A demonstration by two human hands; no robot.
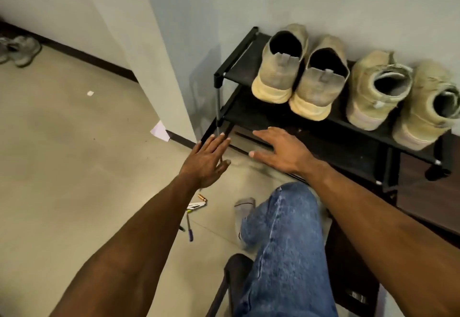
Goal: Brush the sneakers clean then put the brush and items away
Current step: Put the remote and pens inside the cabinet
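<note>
Both hands are empty with fingers straight: the left hand [207,160] reaches toward the front corner of the black shoe rack [311,127], and the right hand [278,148] hovers flat at the edge of its lower shelf. Two pairs of tan sneakers [348,78] stand heels-out on the top shelf, side by side. No brush is visible here; it may lie in the shadowed lower shelf, which I cannot make out. The step looks like reaching for something low on the rack. Best to feel along that shelf slowly and keep the rack steady so the sneakers stay put. Pens [189,227] lie on the floor by the knee.
</note>
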